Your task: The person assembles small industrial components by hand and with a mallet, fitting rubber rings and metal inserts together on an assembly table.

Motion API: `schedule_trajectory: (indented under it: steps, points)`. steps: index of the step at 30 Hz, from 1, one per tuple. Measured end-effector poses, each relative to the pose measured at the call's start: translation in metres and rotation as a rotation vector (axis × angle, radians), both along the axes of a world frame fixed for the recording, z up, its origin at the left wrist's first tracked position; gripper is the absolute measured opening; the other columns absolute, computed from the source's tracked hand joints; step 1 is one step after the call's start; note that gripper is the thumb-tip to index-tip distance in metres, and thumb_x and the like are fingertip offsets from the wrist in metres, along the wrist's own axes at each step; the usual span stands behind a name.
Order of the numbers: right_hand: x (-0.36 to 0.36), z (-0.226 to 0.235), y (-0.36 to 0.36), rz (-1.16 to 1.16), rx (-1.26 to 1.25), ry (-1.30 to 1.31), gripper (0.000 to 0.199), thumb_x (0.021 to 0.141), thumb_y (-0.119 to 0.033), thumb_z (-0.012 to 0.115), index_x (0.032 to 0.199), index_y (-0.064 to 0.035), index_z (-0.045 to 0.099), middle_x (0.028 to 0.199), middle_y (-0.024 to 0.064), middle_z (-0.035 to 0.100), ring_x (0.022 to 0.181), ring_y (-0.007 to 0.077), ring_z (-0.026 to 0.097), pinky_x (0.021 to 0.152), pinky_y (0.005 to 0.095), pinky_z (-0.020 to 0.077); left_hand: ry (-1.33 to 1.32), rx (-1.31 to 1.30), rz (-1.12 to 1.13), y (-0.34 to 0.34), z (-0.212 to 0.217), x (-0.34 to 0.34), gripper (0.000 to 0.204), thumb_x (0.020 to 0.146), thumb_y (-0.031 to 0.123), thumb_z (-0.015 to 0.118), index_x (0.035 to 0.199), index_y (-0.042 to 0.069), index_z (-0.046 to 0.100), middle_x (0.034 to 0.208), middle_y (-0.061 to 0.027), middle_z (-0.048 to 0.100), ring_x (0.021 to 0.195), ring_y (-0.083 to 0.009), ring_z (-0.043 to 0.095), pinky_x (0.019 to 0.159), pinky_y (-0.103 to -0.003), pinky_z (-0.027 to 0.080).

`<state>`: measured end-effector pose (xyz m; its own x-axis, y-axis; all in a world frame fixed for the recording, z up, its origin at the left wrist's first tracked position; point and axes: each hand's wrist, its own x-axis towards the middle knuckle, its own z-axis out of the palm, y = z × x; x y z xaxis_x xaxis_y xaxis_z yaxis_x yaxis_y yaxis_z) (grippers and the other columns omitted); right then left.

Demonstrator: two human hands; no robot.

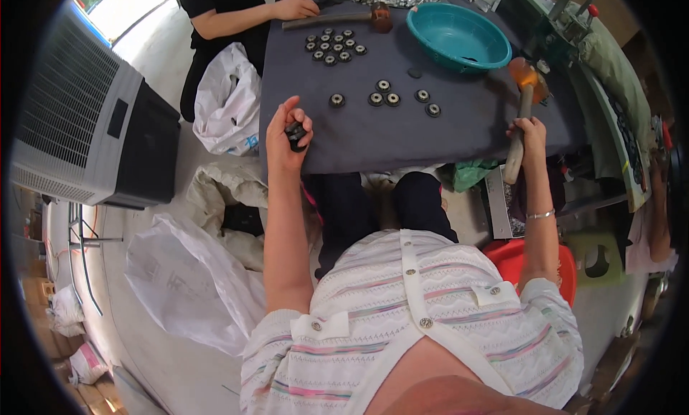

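Left hand (287, 131) pinching small black round metal parts (296, 135) above near edge of dark grey cloth-covered table (402, 139). Right hand (530, 134) wrapped around wooden-handled orange-headed mallet (522, 103), raised. Best seating part flat before striking squarely.

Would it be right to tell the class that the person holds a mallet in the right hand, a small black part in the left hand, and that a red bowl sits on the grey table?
Not quite. The head view shows the bowl is teal, not red. The rest stands: the right hand holds the mallet, the left hand holds a small black part, and the bowl sits on the grey table.
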<state>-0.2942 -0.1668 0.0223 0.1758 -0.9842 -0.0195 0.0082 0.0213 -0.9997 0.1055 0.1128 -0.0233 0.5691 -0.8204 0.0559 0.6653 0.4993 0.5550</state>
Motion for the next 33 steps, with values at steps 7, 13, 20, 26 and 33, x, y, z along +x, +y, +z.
schedule_trajectory:
  steps: [7,13,20,26,33]
  points:
    - [0.091,0.068,0.118,0.555,-0.469,0.159,0.067,0.081,0.001,0.057,0.143,-0.0107,0.032,0.092,0.0011,0.056,0.068,0.0055,0.050,0.061,0.0202,0.0438,-0.022,0.041,-0.022,-0.002,0.004,0.005,0.028,0.096,0.022,0.044,0.109,0.000,0.055,0.073,-0.0057,0.053,0.062,-0.0175,0.053,0.037,-0.021,0.032]
    - [0.167,0.059,0.136,0.793,-0.882,0.785,0.075,0.076,-0.002,0.061,0.140,-0.0297,0.035,0.081,0.0158,0.053,0.075,0.0303,0.058,0.071,0.0360,0.0461,-0.040,0.025,0.032,0.002,0.008,0.000,0.027,0.095,0.022,0.047,0.107,-0.001,0.055,0.072,-0.0060,0.054,0.060,-0.0175,0.055,0.036,-0.020,0.031]
    - [0.193,0.041,0.139,0.842,-0.964,0.952,0.076,0.076,-0.004,0.061,0.141,-0.0326,0.033,0.078,0.0147,0.052,0.070,0.0329,0.057,0.069,0.0418,0.0466,-0.084,0.051,0.028,0.006,0.011,-0.003,0.031,0.095,0.023,0.046,0.112,-0.002,0.054,0.076,-0.0059,0.053,0.063,-0.0163,0.053,0.038,-0.020,0.032]
    - [0.198,0.057,0.140,0.769,-1.053,0.863,0.075,0.076,-0.004,0.061,0.140,-0.0308,0.035,0.076,0.0132,0.050,0.067,0.0324,0.057,0.064,0.0424,0.0464,-0.067,0.041,0.053,0.005,0.011,0.000,0.029,0.094,0.021,0.048,0.110,-0.002,0.055,0.074,-0.0070,0.054,0.060,-0.0172,0.055,0.037,-0.021,0.032]
    - [0.189,0.022,0.141,0.745,-1.182,1.054,0.076,0.076,-0.005,0.060,0.142,-0.0285,0.030,0.078,0.0135,0.050,0.061,0.0331,0.056,0.058,0.0416,0.0478,-0.039,0.003,0.016,0.007,0.005,-0.003,0.027,0.094,0.020,0.048,0.108,-0.002,0.055,0.073,-0.0072,0.055,0.059,-0.0177,0.056,0.037,-0.021,0.032]
